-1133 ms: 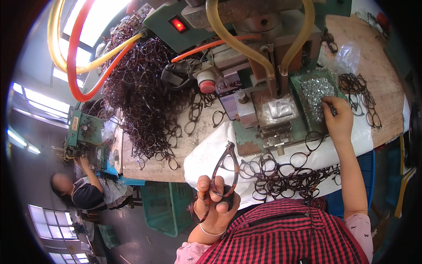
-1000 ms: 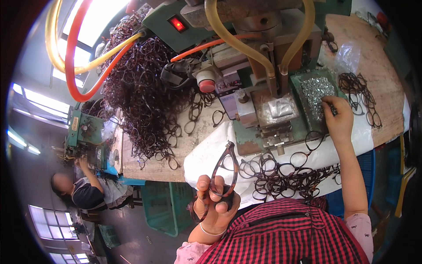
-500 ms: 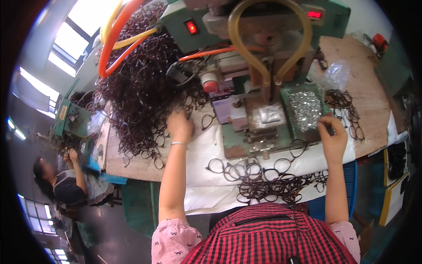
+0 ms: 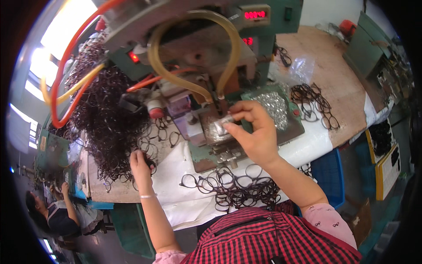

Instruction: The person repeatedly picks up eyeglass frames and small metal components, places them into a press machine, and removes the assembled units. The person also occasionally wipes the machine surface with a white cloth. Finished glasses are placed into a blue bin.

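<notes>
Here, my right hand (image 4: 259,134) hung over the bed of a green-and-grey machine (image 4: 200,61), thumb and fingertips at its silver block (image 4: 219,127); I couldn't tell whether they pinched anything. My left hand (image 4: 141,168) curled at the near edge of a tall heap of dark eyeglass frames (image 4: 105,132), its grip unclear. Silvery bits (image 4: 276,110) lay just beyond my right hand.

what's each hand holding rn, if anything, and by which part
The left hand is at the dark eyeglass frames; the right hand is at the silver block. Whether either grips anything, and by which part, cannot be told.
</notes>
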